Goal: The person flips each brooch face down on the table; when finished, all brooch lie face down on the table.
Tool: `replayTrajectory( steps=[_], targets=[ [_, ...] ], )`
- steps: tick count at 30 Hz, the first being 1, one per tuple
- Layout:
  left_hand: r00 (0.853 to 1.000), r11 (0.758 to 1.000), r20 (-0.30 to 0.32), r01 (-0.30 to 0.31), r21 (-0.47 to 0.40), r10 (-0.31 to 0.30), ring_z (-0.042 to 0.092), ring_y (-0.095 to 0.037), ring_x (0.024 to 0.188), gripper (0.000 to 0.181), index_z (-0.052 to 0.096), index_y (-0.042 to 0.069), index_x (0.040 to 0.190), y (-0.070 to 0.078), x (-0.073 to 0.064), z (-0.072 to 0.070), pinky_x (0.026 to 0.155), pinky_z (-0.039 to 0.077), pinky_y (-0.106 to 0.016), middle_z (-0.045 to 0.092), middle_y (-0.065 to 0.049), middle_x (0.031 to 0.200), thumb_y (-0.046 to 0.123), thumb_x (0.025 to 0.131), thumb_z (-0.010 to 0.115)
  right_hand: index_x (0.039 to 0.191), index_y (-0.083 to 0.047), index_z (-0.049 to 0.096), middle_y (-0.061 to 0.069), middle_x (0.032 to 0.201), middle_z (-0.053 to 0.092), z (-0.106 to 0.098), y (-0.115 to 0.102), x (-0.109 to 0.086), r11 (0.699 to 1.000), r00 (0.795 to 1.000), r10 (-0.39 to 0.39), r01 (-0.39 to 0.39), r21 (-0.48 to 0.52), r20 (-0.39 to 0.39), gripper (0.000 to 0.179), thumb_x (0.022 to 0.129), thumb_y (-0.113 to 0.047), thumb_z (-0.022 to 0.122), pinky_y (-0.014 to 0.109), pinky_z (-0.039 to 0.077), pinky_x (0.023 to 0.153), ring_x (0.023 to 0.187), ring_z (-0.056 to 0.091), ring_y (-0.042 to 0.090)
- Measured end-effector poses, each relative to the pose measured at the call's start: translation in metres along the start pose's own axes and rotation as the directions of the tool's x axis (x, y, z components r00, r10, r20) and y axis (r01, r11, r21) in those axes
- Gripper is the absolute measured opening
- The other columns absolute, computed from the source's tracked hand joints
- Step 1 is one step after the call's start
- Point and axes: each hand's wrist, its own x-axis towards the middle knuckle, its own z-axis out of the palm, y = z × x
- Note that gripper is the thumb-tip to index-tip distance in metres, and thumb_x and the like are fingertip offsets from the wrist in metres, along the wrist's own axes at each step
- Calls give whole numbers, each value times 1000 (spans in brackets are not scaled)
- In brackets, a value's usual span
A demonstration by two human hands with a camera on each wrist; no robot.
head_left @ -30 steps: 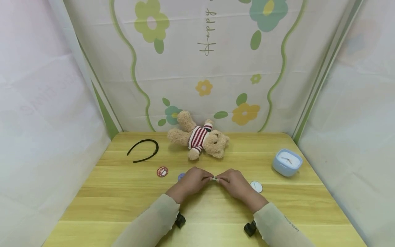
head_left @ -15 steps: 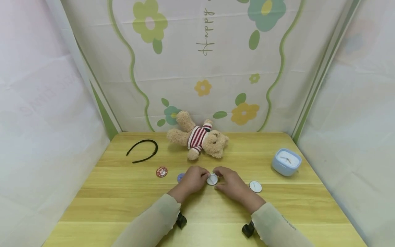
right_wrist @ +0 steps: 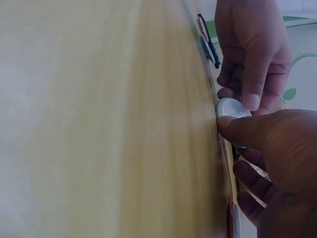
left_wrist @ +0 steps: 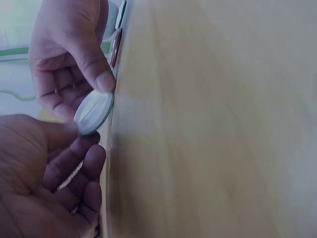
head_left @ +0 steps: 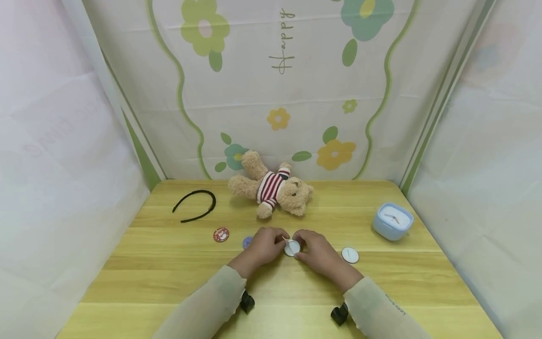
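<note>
A round pin badge (head_left: 291,248) is held between both hands over the table, its white back and thin pin facing up. My left hand (head_left: 266,246) pinches the side of it, thumb tip right at the rim beside the pin. From the other side my right hand (head_left: 317,252) grips the rim between thumb and fingers. In the left wrist view the badge (left_wrist: 94,113) is tilted between the two thumbs. In the right wrist view the right thumb lies over the edge of the badge (right_wrist: 232,106). The badge's front is hidden.
A second badge (head_left: 350,255) lies back up to the right. On the left are a red badge (head_left: 221,234) and a blue badge (head_left: 247,242) partly hidden by the left hand. Behind lie a teddy bear (head_left: 273,188) and a black headband (head_left: 213,202). A blue clock (head_left: 393,221) stands at right.
The badge was seen nearly edge-on between both hands, then turned to show its back. The right fingers stood slightly apart from it half a second ago and now grip its rim.
</note>
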Motion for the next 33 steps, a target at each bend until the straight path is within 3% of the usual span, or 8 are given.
replayTrajectory(
  steps=[5, 9, 17, 28, 33],
  targets=[
    [995, 997, 76, -61, 41, 58, 72, -10, 102, 31, 76, 22, 124, -1, -5, -5, 92, 60, -34, 78, 7, 107, 15, 96, 86, 117, -24, 73, -10, 108, 72, -1, 0, -1, 999, 1000, 14, -14, 29, 16, 32, 91, -15, 90, 43, 57, 95, 107, 65, 13],
    [991, 994, 118, -72, 86, 61, 71, -11, 111, 35, 76, 22, 125, -2, -6, -5, 100, 58, -36, 77, 8, 115, 18, 93, 90, 117, -21, 77, -9, 108, 74, -2, 1, -2, 999, 1000, 10, -11, 44, 29, 31, 90, -15, 91, 47, 55, 101, 110, 64, 17],
    [990, 994, 134, -52, 94, 40, 70, -16, 118, 28, 80, 18, 121, -3, -5, -6, 107, 57, -40, 78, 6, 118, 18, 94, 88, 117, -18, 81, -4, 119, 78, -4, 2, -2, 1000, 999, -24, 23, 19, 44, 30, 89, -17, 92, 52, 54, 110, 123, 67, 25],
    [987, 990, 157, -54, 132, 33, 70, -15, 118, 31, 82, 17, 125, -2, -1, -8, 104, 57, -36, 78, 6, 121, 22, 95, 88, 120, -14, 81, -2, 120, 78, -6, 1, 0, 999, 998, -36, 36, -6, 59, 32, 90, -18, 91, 52, 54, 110, 122, 67, 25],
    [986, 985, 167, -47, 167, 19, 70, -18, 120, 31, 83, 17, 125, -1, -2, -9, 107, 57, -38, 78, 4, 123, 24, 95, 88, 120, -14, 83, -2, 118, 79, -6, 2, 0, 996, 994, -76, 78, -30, 75, 29, 92, -18, 89, 52, 55, 109, 120, 68, 25]
  ],
)
